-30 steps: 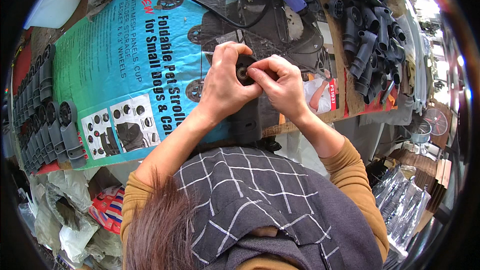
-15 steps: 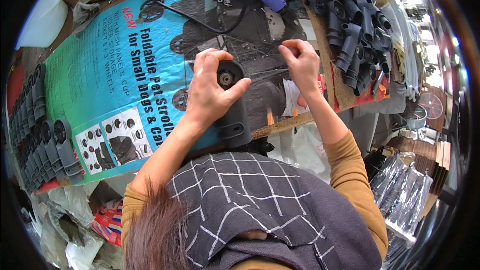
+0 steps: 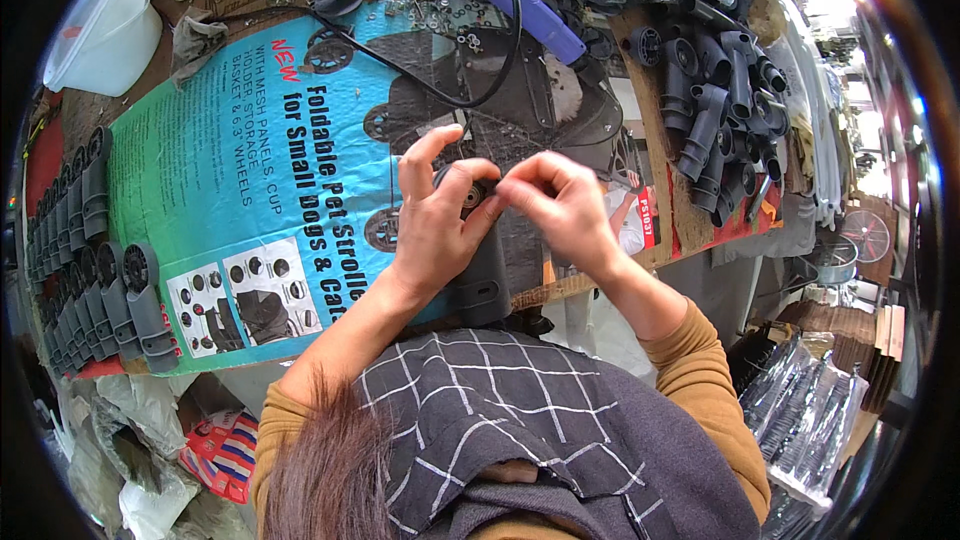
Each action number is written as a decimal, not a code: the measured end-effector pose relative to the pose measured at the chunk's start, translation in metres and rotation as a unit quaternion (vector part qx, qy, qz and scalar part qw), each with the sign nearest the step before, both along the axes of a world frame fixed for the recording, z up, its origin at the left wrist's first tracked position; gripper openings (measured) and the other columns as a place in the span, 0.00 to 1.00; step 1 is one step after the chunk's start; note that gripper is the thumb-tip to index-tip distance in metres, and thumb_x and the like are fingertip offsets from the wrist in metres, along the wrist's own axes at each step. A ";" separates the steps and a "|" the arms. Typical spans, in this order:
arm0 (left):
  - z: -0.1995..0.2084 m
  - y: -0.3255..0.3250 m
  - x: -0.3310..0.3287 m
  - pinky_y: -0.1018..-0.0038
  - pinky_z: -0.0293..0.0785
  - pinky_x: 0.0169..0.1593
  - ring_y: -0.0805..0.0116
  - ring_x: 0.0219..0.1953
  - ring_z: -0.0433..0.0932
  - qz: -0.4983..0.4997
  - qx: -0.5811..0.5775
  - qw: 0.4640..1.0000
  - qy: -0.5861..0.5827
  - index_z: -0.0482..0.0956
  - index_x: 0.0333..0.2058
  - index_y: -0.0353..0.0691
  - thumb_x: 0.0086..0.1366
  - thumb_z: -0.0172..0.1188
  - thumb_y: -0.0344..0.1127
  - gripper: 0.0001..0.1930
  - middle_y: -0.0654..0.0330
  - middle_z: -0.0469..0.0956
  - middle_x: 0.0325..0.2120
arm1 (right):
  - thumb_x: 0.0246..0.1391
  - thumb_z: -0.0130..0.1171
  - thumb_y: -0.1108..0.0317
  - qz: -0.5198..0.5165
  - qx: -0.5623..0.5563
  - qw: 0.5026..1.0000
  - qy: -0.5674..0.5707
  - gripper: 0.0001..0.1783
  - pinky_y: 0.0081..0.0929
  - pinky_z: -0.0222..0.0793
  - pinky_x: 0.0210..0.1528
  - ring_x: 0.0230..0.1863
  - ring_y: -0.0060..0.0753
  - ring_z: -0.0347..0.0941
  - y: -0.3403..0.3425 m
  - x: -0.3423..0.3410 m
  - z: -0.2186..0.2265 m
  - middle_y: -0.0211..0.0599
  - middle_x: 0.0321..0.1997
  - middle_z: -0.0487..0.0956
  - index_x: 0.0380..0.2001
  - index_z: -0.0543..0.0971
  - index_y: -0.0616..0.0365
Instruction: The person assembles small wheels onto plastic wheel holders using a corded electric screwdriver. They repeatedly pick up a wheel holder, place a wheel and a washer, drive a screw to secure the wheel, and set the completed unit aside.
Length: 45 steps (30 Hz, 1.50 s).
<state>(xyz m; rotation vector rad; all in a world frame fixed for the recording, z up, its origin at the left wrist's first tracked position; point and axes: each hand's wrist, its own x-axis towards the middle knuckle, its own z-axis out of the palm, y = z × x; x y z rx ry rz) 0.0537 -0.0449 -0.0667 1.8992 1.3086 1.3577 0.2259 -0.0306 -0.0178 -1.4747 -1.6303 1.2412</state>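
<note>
A dark grey plastic wheel housing [image 3: 484,288] stands at the near edge of the work surface, long end toward me. In its upper end sits a small round metal centre [image 3: 472,197], partly covered by fingers. My left hand [image 3: 436,225] holds the housing's upper end between thumb and index finger, the other fingers raised. Beside it, my right hand [image 3: 568,208] is closed in a pinch, its fingertips meeting the left thumb and index finger at the housing's edge. Whatever lies between the right fingertips is too small or hidden to make out.
A printed cardboard sheet [image 3: 215,200] covers the work surface. Similar grey housings [image 3: 140,305] stand in rows at left; loose ones [image 3: 712,105] are heaped at right. Beyond my hands lie a purple power tool [image 3: 530,18], its black cable [image 3: 425,90] and scattered small metal parts [image 3: 462,12].
My right hand has moved left and nearer to me, from away from the housing to its upper end. My left hand still holds the housing, its index finger now bent over the top.
</note>
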 end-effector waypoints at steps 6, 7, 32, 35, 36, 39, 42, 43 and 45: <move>-0.001 0.000 0.000 0.60 0.62 0.57 0.50 0.55 0.66 -0.021 -0.018 0.999 -0.044 0.79 0.28 0.41 0.52 0.70 0.34 0.08 0.54 0.70 0.51 | 0.50 0.67 0.66 -0.064 0.191 0.977 -0.069 0.11 0.24 0.67 0.30 0.27 0.23 0.72 0.067 0.005 0.004 0.34 0.24 0.76 0.23 0.78 0.61; -0.001 0.000 0.001 0.60 0.63 0.57 0.51 0.54 0.66 -0.021 -0.024 0.998 -0.047 0.79 0.27 0.41 0.52 0.70 0.33 0.08 0.54 0.70 0.50 | 0.51 0.66 0.64 -0.095 0.234 0.954 -0.162 0.11 0.28 0.69 0.35 0.30 0.32 0.74 0.098 0.015 0.004 0.38 0.27 0.77 0.25 0.78 0.61; -0.008 0.002 0.003 0.57 0.72 0.50 0.47 0.49 0.76 -0.029 -0.041 0.994 -0.098 0.76 0.29 0.40 0.53 0.70 0.33 0.10 0.43 0.68 0.56 | 0.43 0.72 0.68 -0.036 -0.089 0.991 0.096 0.40 0.24 0.72 0.40 0.39 0.25 0.72 0.079 -0.007 0.033 0.37 0.42 0.72 0.57 0.61 0.61; -0.008 0.003 0.003 0.59 0.73 0.50 0.50 0.50 0.76 -0.040 -0.047 0.991 -0.118 0.76 0.28 0.39 0.53 0.70 0.33 0.10 0.47 0.67 0.57 | 0.42 0.69 0.76 -0.127 0.146 0.964 0.182 0.41 0.25 0.72 0.41 0.36 0.25 0.72 0.075 -0.005 0.032 0.36 0.40 0.71 0.54 0.54 0.54; -0.008 0.002 0.003 0.59 0.73 0.50 0.50 0.50 0.76 -0.043 -0.049 0.991 -0.117 0.76 0.28 0.39 0.53 0.70 0.32 0.10 0.48 0.67 0.56 | 0.42 0.66 0.77 -0.135 0.175 0.951 0.215 0.39 0.27 0.73 0.41 0.37 0.27 0.73 0.073 -0.005 0.031 0.36 0.38 0.71 0.54 0.54 0.54; -0.008 0.002 0.003 0.60 0.74 0.49 0.51 0.49 0.76 -0.041 -0.062 0.989 -0.125 0.76 0.28 0.39 0.52 0.70 0.32 0.10 0.50 0.68 0.56 | 0.44 0.63 0.77 -0.129 0.202 0.938 0.252 0.36 0.28 0.74 0.40 0.37 0.29 0.74 0.066 -0.009 0.025 0.37 0.37 0.72 0.53 0.55 0.55; -0.007 0.002 0.004 0.61 0.74 0.49 0.51 0.48 0.76 -0.035 -0.057 0.989 -0.131 0.76 0.28 0.39 0.52 0.71 0.31 0.10 0.51 0.68 0.55 | 0.47 0.62 0.74 -0.140 0.202 0.935 0.256 0.31 0.31 0.75 0.38 0.33 0.31 0.75 0.061 -0.011 0.033 0.39 0.34 0.73 0.51 0.58 0.58; -0.007 0.002 0.004 0.61 0.74 0.49 0.51 0.48 0.75 -0.036 -0.059 0.989 -0.130 0.77 0.28 0.39 0.52 0.70 0.31 0.10 0.51 0.69 0.54 | 0.48 0.62 0.73 -0.145 0.205 0.933 0.256 0.29 0.32 0.75 0.37 0.31 0.32 0.75 0.059 -0.010 0.039 0.40 0.32 0.74 0.50 0.59 0.59; -0.008 0.001 0.004 0.61 0.73 0.49 0.51 0.49 0.75 -0.034 -0.058 0.989 -0.129 0.77 0.28 0.39 0.52 0.70 0.31 0.10 0.51 0.69 0.54 | 0.50 0.63 0.69 -0.167 0.226 0.898 0.339 0.25 0.34 0.75 0.33 0.26 0.35 0.74 0.051 -0.011 0.054 0.41 0.27 0.74 0.48 0.64 0.57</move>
